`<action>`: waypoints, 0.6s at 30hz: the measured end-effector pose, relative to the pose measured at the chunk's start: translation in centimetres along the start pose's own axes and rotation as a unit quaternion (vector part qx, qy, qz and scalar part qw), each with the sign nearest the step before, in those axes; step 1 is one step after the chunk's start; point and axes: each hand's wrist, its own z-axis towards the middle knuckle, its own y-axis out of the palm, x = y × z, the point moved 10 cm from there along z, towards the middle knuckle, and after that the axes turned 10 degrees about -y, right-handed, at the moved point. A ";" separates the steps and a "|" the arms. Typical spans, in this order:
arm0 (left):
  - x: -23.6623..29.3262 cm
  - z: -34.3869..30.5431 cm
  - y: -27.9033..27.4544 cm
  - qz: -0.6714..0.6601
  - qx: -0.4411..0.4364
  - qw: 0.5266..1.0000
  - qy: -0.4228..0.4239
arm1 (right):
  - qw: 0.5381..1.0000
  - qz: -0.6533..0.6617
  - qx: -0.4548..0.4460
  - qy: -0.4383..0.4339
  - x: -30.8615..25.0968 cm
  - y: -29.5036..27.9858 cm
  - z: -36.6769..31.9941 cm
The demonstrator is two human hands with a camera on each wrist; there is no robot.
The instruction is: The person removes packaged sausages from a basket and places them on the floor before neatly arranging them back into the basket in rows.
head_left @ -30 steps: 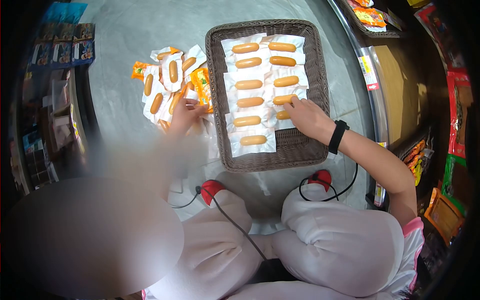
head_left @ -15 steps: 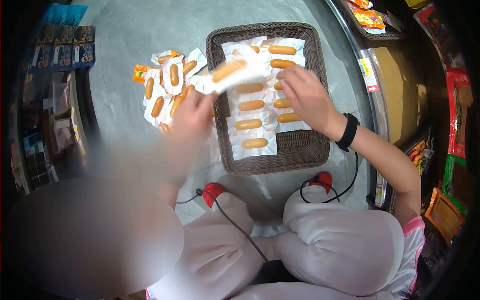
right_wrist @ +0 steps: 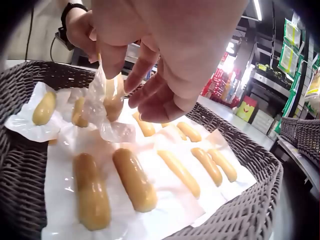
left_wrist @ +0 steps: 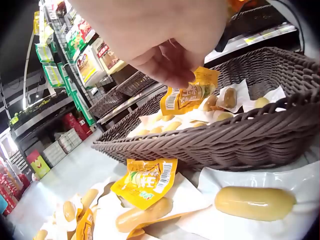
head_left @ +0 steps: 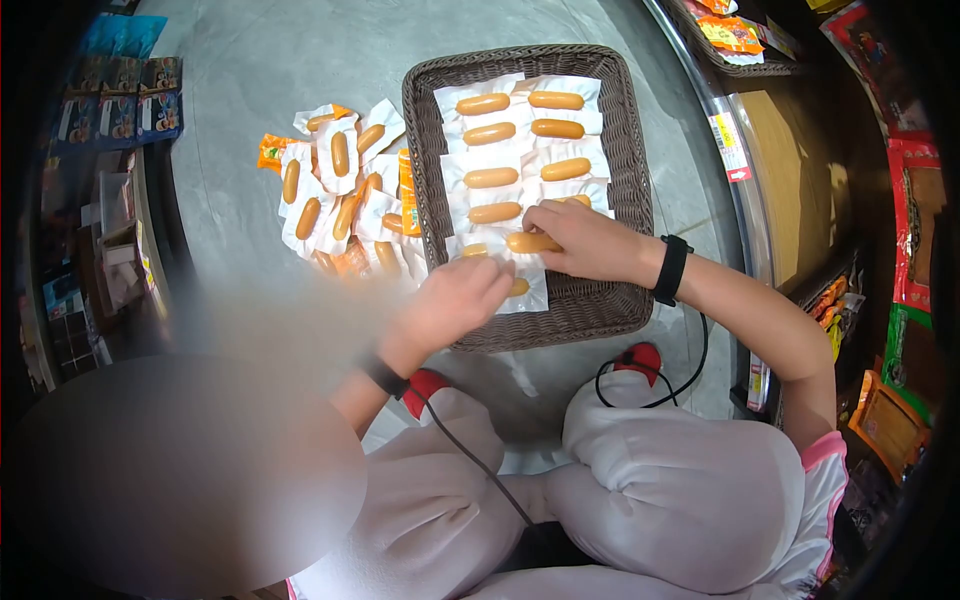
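A sausage pack [head_left: 533,243], clear in front and orange on the back, is held up over the near part of the wicker basket [head_left: 640,290]. My right hand [head_left: 590,240] pinches it from the right. My left hand [head_left: 455,300] grips its other end, the fingertips close together in the right wrist view. The orange back of the pack [left_wrist: 187,97] faces the left wrist camera. Beneath, sausage packs [head_left: 492,177] lie in two columns, clear side up; the hands partly cover the nearest ones.
Left of the basket, a loose pile of sausage packs [head_left: 340,155] lies on the grey floor [head_left: 300,50]. Shelves with a price tag [head_left: 728,140] run along the right, and hanging blue packets [head_left: 118,110] are at the left. A cable [head_left: 470,460] crosses the person's lap.
My left hand has carried a sausage pack from the pile into the basket area, then toward its near side. My right hand has left the right column and now holds that pack too.
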 end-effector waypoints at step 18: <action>-23.6 -6.1 3.7 -0.266 0.042 0.836 -0.479 | 0.966 -0.242 -0.093 0.008 0.1 4.5 -5.5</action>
